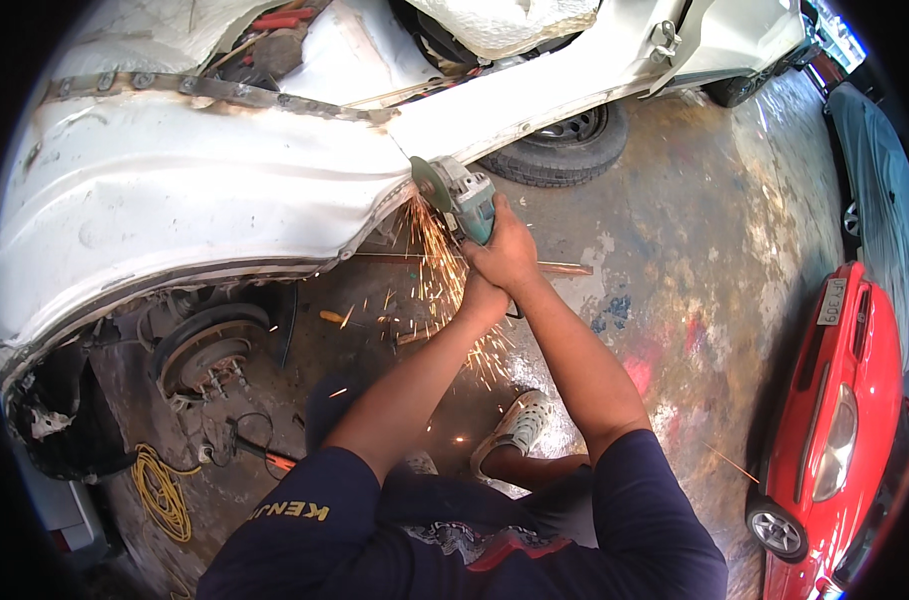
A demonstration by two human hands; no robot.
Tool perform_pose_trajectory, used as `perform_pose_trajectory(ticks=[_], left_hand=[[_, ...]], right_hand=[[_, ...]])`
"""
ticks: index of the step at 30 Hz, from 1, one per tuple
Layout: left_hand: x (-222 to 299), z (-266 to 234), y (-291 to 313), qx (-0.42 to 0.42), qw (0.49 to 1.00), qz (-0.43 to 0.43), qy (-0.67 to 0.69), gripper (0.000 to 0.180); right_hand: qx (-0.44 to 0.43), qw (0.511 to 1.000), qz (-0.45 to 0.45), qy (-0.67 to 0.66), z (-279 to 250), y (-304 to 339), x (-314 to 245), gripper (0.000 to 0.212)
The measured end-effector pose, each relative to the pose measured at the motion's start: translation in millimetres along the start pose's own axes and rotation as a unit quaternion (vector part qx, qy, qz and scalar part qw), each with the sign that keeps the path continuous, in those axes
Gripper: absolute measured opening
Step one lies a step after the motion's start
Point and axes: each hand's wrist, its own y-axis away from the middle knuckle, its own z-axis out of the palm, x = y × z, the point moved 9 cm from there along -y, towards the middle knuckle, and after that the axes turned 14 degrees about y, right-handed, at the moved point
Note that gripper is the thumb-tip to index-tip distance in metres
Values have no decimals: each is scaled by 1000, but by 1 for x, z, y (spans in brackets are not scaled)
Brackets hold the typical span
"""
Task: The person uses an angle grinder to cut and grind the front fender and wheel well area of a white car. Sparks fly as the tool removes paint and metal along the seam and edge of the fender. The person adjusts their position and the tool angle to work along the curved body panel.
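A teal angle grinder (466, 203) is pressed against the lower edge of a white car body panel (194, 190), its disc (431, 183) at the panel's edge. Orange sparks (429, 275) spray downward from the disc. My right hand (504, 250) grips the grinder's body from behind. My left hand (479, 298) sits just below it, wrapped under the rear of the tool and partly hidden by the right hand. Both forearms reach up from the lower edge in dark blue short sleeves.
A bare brake hub (209, 345) shows in the wheel arch at left. Yellow cable (162, 490) lies coiled on the floor. A loose tyre (564, 145) lies under the car. A red car (834, 420) is parked at right on the stained concrete. My shoe (514, 425) rests below.
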Motion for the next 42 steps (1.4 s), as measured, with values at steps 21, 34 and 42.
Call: perform_pose_trajectory(ticks=[21, 34, 42], left_hand=[[-14, -3, -2, 4, 1000, 18, -7, 62], [-15, -5, -9, -4, 999, 28, -24, 64], [-12, 0, -5, 1, 998, 58, -19, 62]], right_hand=[[-11, 1000, 10, 7, 2, 3, 0, 85], [-16, 1000, 12, 0, 6, 2, -2, 80], [-11, 1000, 2, 3, 11, 3, 4, 87]])
